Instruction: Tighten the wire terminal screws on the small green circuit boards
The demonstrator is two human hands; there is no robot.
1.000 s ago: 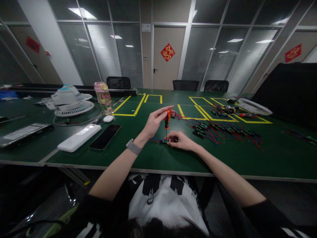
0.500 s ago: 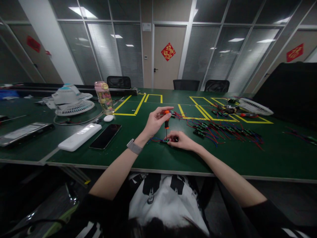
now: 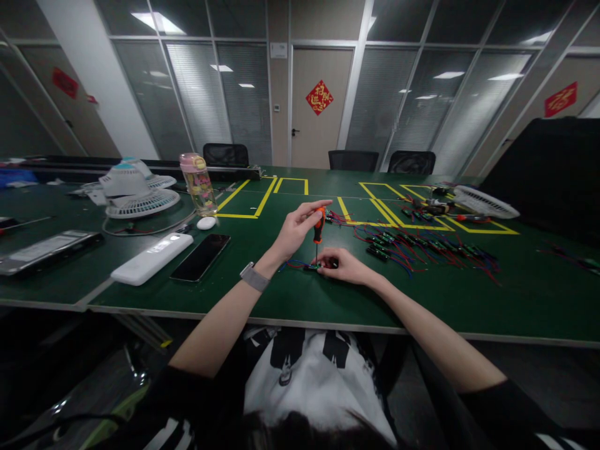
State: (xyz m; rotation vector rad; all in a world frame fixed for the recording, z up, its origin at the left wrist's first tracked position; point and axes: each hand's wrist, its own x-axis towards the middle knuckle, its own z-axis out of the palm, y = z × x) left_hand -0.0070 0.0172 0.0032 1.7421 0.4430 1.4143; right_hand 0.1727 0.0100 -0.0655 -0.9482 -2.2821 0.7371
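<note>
My left hand (image 3: 299,229) grips the orange and black handle of a screwdriver (image 3: 318,232), which stands nearly upright with its shaft pointing down. Its tip meets a small green circuit board (image 3: 311,267) lying on the table, with thin blue and red wires running off to the left. My right hand (image 3: 344,265) is closed on the board's right end, thumb and fingers pinched; the fingers hide part of it. Farther right lies a pile of similar green boards (image 3: 412,242) with red and blue wires.
On the green table (image 3: 281,301), a phone (image 3: 200,257), a white power bank (image 3: 152,259), a pink-lidded bottle (image 3: 199,184) and a white fan (image 3: 140,194) stand to my left. Another fan part (image 3: 485,201) lies at the right, near a black screen-like shape (image 3: 553,175). Yellow tape marks rectangles.
The screwdriver's handle leans very slightly more to the right, and my left hand has shifted with it. My right hand and the board stay in place.
</note>
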